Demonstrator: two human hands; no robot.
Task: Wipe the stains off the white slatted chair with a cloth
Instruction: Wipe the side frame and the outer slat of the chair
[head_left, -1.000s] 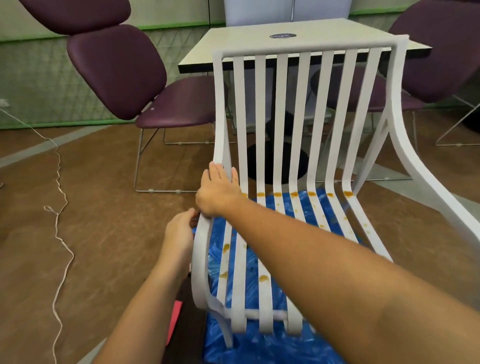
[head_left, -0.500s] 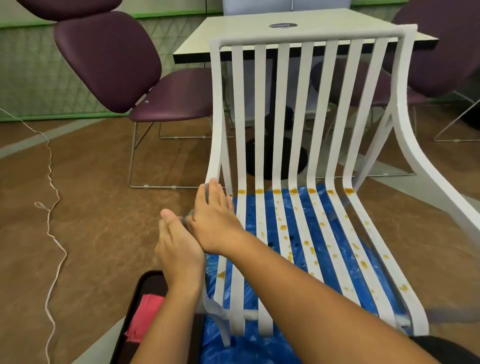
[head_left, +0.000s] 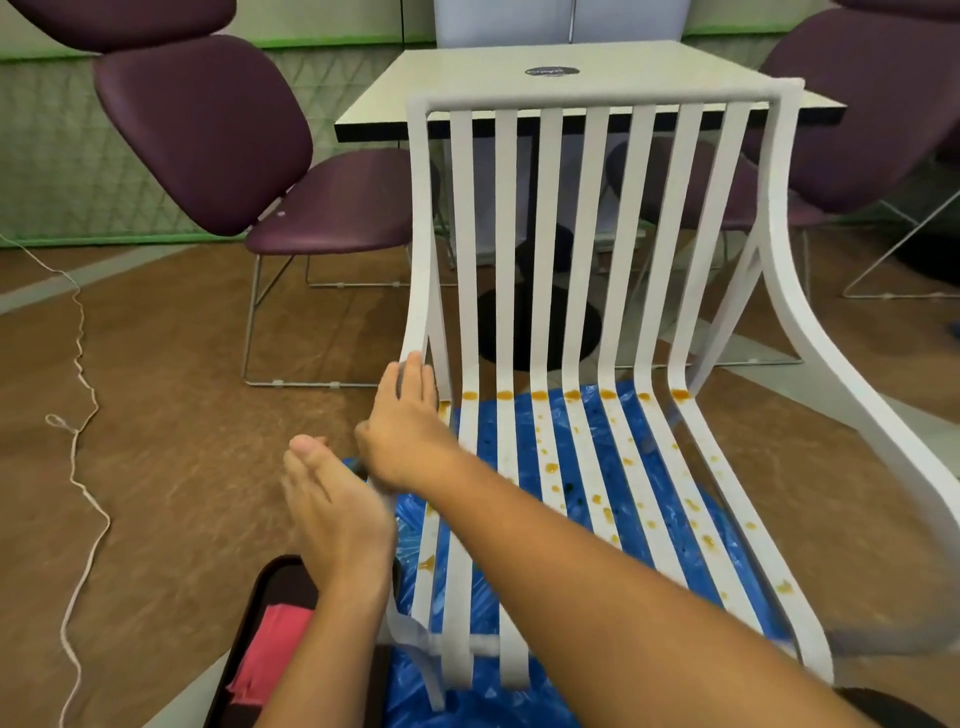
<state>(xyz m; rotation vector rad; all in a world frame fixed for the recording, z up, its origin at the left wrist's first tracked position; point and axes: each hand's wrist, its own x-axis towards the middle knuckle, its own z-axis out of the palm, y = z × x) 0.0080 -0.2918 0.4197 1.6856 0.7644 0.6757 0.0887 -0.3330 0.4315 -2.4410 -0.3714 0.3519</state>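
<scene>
brown floor (head_left: 182, 415); pink cloth (head_left: 270, 654) is held in dark tray (head_left: 275, 574), chair rail (head_left: 418, 260) is pressed by flat right hand (head_left: 405, 441), left hand (head_left: 332, 512) open.

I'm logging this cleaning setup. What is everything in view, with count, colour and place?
white slatted chair: one, white, centre, over the sheet
stains: many, orange, on its seat slats
plastic sheet: one, blue, under the chair
tray: one, dark, lower left
pink cloth: one, pink, in the tray
purple chairs: two, purple, flanking the table
table: one, pale, behind the white chair
cord: one, white, floor, left
left hand: one, open, beside the left rail
right hand: one, flat on that rail
</scene>
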